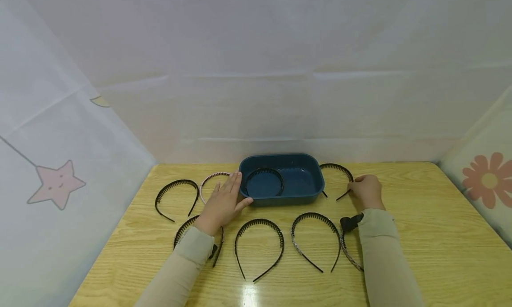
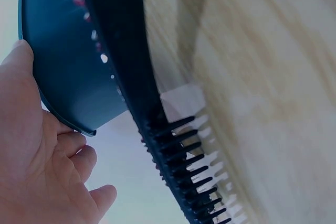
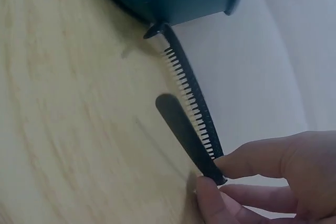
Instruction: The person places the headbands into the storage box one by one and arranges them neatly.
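My right hand [image 1: 367, 191] pinches one side of a black toothed headband [image 1: 338, 166] between thumb and fingers. In the right wrist view that headband [image 3: 191, 90] stands close beside the blue bin, its near tip pointing away from the fingers. My left hand [image 1: 224, 205] lies along the left end of the blue bin [image 1: 280, 201], fingers straight and thumb at the front corner. The left wrist view has the thumb and fingers touching the bin [image 2: 73, 77]. Inside the bin lies another black headband [image 1: 265, 169].
Several headbands lie on the wooden table [image 1: 432, 236]: a black one [image 1: 178, 181] at left, a pink one [image 1: 206, 179] beside the bin, one under the left forearm, and more in front [image 1: 260, 220], [image 1: 316, 214]. One headband [image 1: 352, 258] is partly hidden by the right sleeve.
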Demonstrator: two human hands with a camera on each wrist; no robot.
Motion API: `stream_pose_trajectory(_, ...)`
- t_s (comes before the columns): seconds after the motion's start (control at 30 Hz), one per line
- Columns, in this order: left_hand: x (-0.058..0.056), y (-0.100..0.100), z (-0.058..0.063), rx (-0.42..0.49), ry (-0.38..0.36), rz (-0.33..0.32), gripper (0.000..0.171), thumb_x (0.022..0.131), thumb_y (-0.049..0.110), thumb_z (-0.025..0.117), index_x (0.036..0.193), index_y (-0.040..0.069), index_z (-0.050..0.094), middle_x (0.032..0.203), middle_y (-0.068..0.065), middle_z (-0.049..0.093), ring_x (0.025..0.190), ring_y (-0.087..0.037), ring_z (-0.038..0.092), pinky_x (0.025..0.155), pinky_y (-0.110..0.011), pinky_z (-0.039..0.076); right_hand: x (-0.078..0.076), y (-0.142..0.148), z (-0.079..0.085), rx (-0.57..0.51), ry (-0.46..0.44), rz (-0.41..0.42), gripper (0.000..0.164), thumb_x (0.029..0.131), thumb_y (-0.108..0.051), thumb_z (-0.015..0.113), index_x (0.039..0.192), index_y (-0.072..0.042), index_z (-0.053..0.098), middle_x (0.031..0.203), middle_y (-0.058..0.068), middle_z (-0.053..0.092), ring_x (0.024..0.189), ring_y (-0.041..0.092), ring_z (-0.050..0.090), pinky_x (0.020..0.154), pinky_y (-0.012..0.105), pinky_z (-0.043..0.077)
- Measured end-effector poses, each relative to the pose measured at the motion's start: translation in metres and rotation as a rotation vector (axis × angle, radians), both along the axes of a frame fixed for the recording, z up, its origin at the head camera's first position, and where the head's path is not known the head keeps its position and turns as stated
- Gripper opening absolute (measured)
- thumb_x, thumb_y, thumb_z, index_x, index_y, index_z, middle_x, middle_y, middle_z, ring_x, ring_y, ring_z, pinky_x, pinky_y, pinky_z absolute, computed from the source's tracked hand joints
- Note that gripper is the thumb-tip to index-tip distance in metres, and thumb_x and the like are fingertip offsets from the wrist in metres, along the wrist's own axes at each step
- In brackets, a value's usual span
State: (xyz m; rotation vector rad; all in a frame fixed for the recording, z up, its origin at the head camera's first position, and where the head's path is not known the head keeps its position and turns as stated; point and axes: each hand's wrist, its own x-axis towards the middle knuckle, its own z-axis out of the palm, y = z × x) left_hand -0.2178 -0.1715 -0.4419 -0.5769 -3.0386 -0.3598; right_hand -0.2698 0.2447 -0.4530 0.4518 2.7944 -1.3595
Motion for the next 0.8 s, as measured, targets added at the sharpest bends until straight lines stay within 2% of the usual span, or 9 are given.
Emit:
stream_pose_trajectory(0.1, 0.000, 0.000, 0.000, -0.004, -0.002, 0.001, 0.088, 0.104, 0.059, 0.044, 0.163, 0.003, 0.009, 0.169, -0.016, 0.011, 0.155, -0.032, 0.016, 0.122, -0.061, 0.016, 0.000, 0.003, 0.001, -0.103, -0.024, -0.004, 0.052, 0.097, -0.012, 0.062, 0.137, 0.020, 0.050, 0.104, 0.029, 0.072, 0.086, 0.033, 0.074, 0.101, 0.057, 0.049)
stream_pose_trajectory(0.17, 0.000, 0.000, 0.000, -0.007, 0.003, 0.002, 0.088, 0.104, 0.059, 0.044, 0.163, 0.003, 0.010, 0.169, -0.016, 0.012, 0.155, -0.032, 0.016, 0.122, -0.061, 0.016, 0.001, 0.005, 0.003, -0.193, -0.048, -0.002, 0.056, 0.099, -0.013, 0.061, 0.142, 0.018, 0.044, 0.088, 0.018, 0.075, 0.074, 0.019, 0.074, 0.103, 0.054, 0.049)
stream_pose_trajectory(0.27, -0.001, 0.000, -0.001, -0.007, 0.011, -0.003, 0.088, 0.104, 0.058, 0.045, 0.162, 0.002, 0.011, 0.168, -0.017, 0.013, 0.154, -0.033, 0.017, 0.121, -0.062, 0.017, 0.004, 0.007, 0.007, -0.312, -0.069, 0.004, 0.057, 0.101, -0.014, 0.061, 0.146, 0.016, 0.042, 0.081, 0.001, 0.072, 0.068, 0.008, 0.071, 0.099, 0.044, 0.054)
stream_pose_trajectory(0.33, -0.001, 0.000, -0.001, -0.009, 0.010, -0.002, 0.088, 0.104, 0.058, 0.044, 0.163, 0.002, 0.011, 0.168, -0.017, 0.012, 0.155, -0.032, 0.016, 0.121, -0.062, 0.017, 0.007, 0.008, 0.009, -0.367, -0.072, 0.004, 0.057, 0.101, -0.015, 0.061, 0.147, 0.014, 0.042, 0.084, -0.003, 0.071, 0.070, 0.007, 0.071, 0.090, 0.034, 0.058)
stream_pose_trajectory(0.47, 0.000, 0.000, -0.001, -0.006, -0.002, 0.002, 0.087, 0.104, 0.059, 0.043, 0.163, 0.003, 0.010, 0.169, -0.016, 0.010, 0.155, -0.031, 0.014, 0.122, -0.061, 0.016, 0.012, 0.006, 0.011, -0.418, -0.059, -0.007, 0.055, 0.102, -0.015, 0.060, 0.147, 0.011, 0.044, 0.098, 0.004, 0.069, 0.075, 0.009, 0.072, 0.079, 0.025, 0.060)
stream_pose_trajectory(0.63, 0.000, 0.000, 0.000, -0.001, -0.007, 0.004, 0.087, 0.104, 0.058, 0.043, 0.163, 0.003, 0.010, 0.169, -0.015, 0.010, 0.155, -0.030, 0.013, 0.122, -0.061, 0.015, 0.015, 0.003, 0.011, -0.445, -0.035, -0.038, 0.054, 0.103, -0.015, 0.059, 0.149, 0.008, 0.044, 0.114, 0.015, 0.064, 0.077, 0.008, 0.072, 0.079, 0.027, 0.061)
stream_pose_trajectory(0.8, 0.000, 0.000, 0.000, 0.010, -0.008, 0.003, 0.088, 0.104, 0.058, 0.045, 0.163, 0.003, 0.011, 0.169, -0.015, 0.009, 0.155, -0.030, 0.013, 0.122, -0.061, 0.013, 0.016, 0.000, 0.012, -0.487, -0.003, -0.062, 0.053, 0.103, -0.012, 0.058, 0.151, 0.006, 0.043, 0.126, 0.021, 0.058, 0.078, 0.007, 0.072, 0.079, 0.027, 0.061)
